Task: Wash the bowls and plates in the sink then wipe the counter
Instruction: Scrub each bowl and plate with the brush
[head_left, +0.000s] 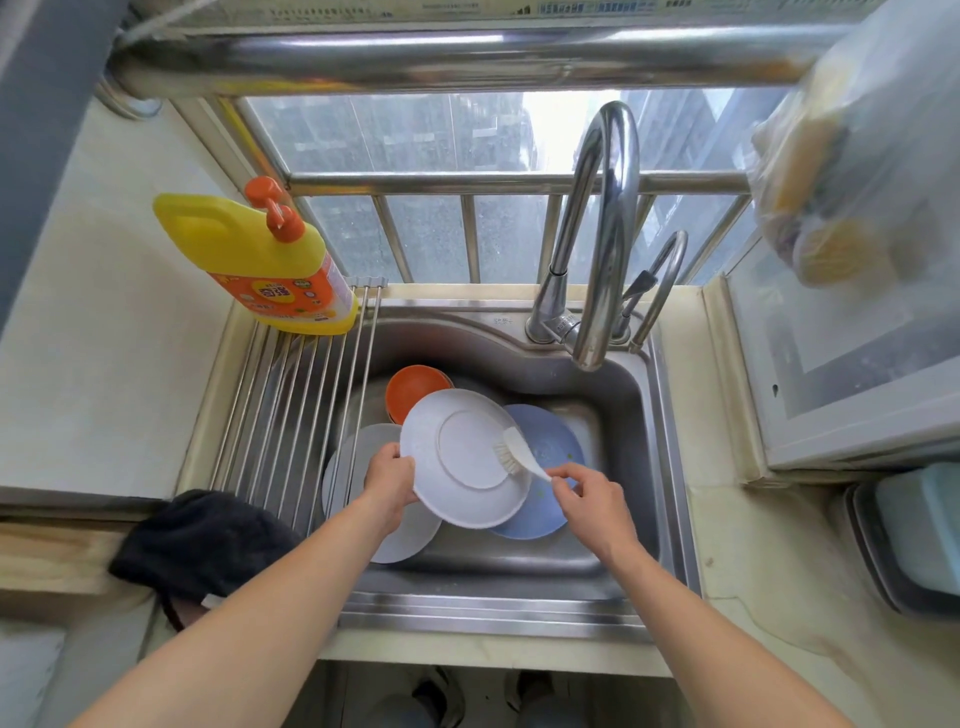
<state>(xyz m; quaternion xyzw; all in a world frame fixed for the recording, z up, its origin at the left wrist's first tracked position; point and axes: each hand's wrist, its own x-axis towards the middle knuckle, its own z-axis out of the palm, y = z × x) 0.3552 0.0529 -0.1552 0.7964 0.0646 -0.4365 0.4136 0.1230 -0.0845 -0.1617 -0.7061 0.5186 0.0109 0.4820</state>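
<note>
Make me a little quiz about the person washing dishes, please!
1. True or false: the left hand holds the white plate by its edge.
2. What does the right hand hold? A) sponge B) brush C) cup
3. What colour is the bowl at the back of the sink?

Key: 1 true; 2 B, its bristles touch the plate's underside; 3 orange.
</note>
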